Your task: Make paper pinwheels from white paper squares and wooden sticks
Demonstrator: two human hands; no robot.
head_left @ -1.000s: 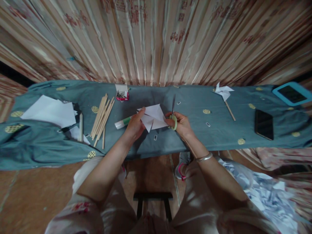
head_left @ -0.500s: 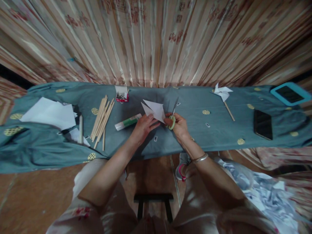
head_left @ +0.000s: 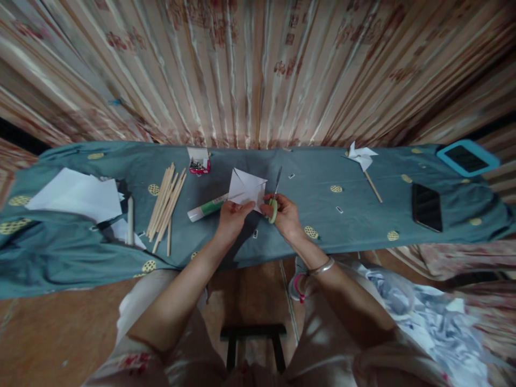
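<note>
Paper's been turned since the last frame: the cut white square [head_left: 246, 188] had its slits toward the left of the frame half a second ago, and now they sit along its top side. It's a touch left of where it was too, around the middle of the frame, held up over the cloth-covered worktop [head_left: 308, 166].

Left hand [head_left: 233, 217] has its fingers pinched on the bottom edge, thumb on top. Right hand [head_left: 285, 215] has its fingers closed round the green handles of the scissors [head_left: 273, 210], blades pointing to the top of the frame, with the thumb at the paper's lower right corner. Can't tell how hard it's pressing there.

Just left of the paper is a glue stick [head_left: 207, 207], then a bunch of wooden sticks [head_left: 166, 207], with a small open box of metal bits [head_left: 200, 165] above. Far left of the frame there's a pile of white paper [head_left: 76, 193].

Over on the right: a paper pinwheel [head_left: 363, 157] on a stick, a dark phone [head_left: 427, 208] and, near the right edge, a blue-framed tablet [head_left: 467, 157].
</note>
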